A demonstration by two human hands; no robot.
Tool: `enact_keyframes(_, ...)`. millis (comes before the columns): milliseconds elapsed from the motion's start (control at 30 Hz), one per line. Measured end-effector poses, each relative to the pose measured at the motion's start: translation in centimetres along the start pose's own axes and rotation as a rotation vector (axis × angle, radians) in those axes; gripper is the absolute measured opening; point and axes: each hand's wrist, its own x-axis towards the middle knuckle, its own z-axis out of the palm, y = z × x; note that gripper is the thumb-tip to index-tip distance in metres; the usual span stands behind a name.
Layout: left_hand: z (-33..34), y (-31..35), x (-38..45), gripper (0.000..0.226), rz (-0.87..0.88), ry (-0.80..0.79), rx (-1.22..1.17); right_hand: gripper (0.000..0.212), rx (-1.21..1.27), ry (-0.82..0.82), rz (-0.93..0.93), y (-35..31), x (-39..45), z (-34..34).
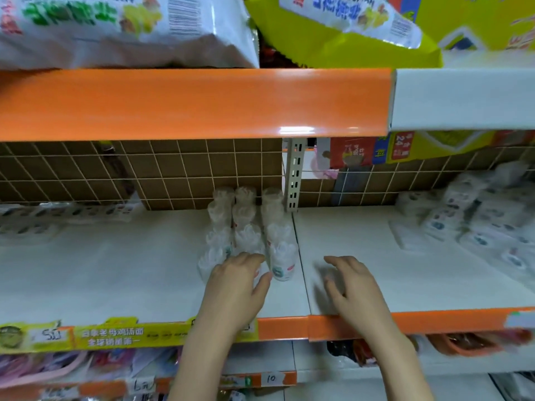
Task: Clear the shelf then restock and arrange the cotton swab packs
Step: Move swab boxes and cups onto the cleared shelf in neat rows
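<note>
Right now you are in the arranging stage: your left hand (236, 280) lies over the front of the clear round plastic cotton swab packs (246, 227), fingers loosely curled against the front pack of the middle row, though blur keeps you from telling whether it truly grips that pack or only touches it. Your right hand (351, 280) hovers spread and holding nothing over the bare white shelf (101, 270), just right of the seam between the two shelf boards. The packs stand upright in three short rows that run from the brown gridded back panel (173, 169) toward the orange front edge (282, 328), close against the white slotted upright post (293, 180); the front right pack (282, 266) with its printed label stands just beside your left thumb. More white wrapped packs (477, 221) lie heaped at the right end of the shelf, and flat white packets (58, 215) sit at the left rear; blur hides what either of them holds. Clearing looks done, and restocking seems partly done. Next, you would likely square the front packs into line, then reach right for more stock; move gently, since these light upright tubs would probably topple easily.
</note>
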Motion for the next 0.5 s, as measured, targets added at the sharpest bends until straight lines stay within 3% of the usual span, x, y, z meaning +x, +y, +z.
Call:
enact_keyframes(400,0.7,2.4,0.9,0.031,-0.092,0.059,-0.019,0.04,-0.005,-0.075,-0.043,3.2,1.0,-1.0)
enact_keyframes(500,2.2,5.1,1.6,0.034,-0.145,0.087,-0.007,0.05,-0.001,-0.111,-0.073,5.8,1.1,-2.6)
